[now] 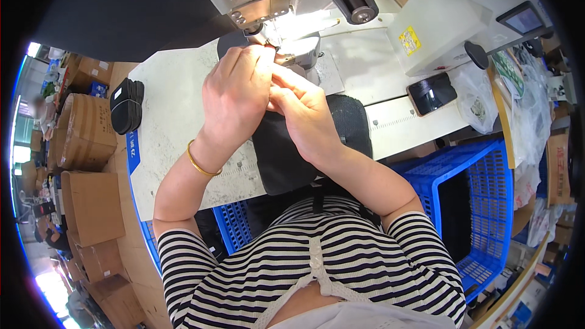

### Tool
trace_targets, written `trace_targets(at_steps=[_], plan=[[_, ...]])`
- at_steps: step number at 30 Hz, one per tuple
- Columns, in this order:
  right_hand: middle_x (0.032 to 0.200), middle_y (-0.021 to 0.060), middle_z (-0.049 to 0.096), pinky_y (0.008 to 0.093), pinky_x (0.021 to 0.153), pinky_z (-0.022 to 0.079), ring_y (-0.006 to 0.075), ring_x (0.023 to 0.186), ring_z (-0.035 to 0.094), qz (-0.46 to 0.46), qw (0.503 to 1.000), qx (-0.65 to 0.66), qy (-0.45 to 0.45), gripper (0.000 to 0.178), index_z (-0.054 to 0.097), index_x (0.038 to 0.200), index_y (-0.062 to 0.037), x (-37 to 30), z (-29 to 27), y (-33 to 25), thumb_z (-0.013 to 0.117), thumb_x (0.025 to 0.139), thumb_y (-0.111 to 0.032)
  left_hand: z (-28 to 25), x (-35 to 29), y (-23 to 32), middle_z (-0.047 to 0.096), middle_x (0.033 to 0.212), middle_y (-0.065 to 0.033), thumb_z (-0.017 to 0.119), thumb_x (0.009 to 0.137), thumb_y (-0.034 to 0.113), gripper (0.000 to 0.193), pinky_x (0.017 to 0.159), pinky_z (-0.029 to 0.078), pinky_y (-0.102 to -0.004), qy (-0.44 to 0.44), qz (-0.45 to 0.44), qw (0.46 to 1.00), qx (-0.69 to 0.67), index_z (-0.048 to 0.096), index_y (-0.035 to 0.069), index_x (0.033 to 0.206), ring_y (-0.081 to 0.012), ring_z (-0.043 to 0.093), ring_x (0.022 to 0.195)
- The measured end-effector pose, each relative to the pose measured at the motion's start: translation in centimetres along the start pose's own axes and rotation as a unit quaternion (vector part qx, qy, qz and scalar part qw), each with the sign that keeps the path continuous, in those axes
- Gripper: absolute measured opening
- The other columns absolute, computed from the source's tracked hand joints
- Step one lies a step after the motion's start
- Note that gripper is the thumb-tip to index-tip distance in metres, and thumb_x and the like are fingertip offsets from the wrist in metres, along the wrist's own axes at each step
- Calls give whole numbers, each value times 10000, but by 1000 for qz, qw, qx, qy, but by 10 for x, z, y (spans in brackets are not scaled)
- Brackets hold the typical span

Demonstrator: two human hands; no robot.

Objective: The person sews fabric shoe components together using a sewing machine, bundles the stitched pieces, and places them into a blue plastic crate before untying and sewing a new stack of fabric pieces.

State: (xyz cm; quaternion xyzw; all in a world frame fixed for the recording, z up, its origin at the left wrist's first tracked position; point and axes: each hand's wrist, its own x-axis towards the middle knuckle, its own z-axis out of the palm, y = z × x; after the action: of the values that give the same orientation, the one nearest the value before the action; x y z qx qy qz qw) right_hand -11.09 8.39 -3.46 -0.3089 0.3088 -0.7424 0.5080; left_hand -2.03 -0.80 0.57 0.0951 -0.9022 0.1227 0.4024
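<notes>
Both hands are raised together just in front of the needle area of an industrial sewing machine (pixel 262 9). My left hand (pixel 237 88) is closed, its fingertips bent inward beside the lit presser-foot area. Close against it, my right hand (pixel 301 113) is closed too, thumb and forefinger pressed together. Whatever lies between the fingertips is too small or hidden to make out. Below the hands, a black fabric piece (pixel 277 158) rests at the table's near edge, partly covered by the right hand and forearm. Its right part looks textured and rounded.
A stack of black pouch-like pieces (pixel 127 106) sits on the white table's (pixel 177 122) left edge. To the right lie a phone (pixel 431 94) and a clear plastic bag (pixel 476 100). A blue crate (pixel 487 207) with dark contents stands at lower right; cardboard boxes (pixel 91 207) are at left.
</notes>
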Motion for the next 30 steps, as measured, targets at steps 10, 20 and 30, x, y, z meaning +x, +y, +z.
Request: trace_targets(at_steps=[10,20,30], plan=[[1231,97,611,256,911,511,103,1028,604,-6,1000,-7,6,367,540,1326,41,-7,-3,-7,498,975,-59,-31,6,-14,653,1023,-102,651,705,-54,331,735,539,-352,-60,-5,985,-164,675,-10,1032,-269,631,842],[958,29,684,209,715,531,45,812,607,-5,988,-154,19,262,636,1184,36,-23,-11,-22,553,966,-83,-26,-8,26,629,1102,-135,628,669,-126,425,769,517,-339,-51,-86,988,-117,658,-51,1087,-284,611,915],[802,74,702,237,695,554,117,729,678,40,979,-198,-3,202,681,949,44,-40,-16,-36,556,960,-114,-21,-41,27,652,948,-150,656,514,-35,451,659,569,-332,58,76,992,-86,701,-98,958,-272,652,808]])
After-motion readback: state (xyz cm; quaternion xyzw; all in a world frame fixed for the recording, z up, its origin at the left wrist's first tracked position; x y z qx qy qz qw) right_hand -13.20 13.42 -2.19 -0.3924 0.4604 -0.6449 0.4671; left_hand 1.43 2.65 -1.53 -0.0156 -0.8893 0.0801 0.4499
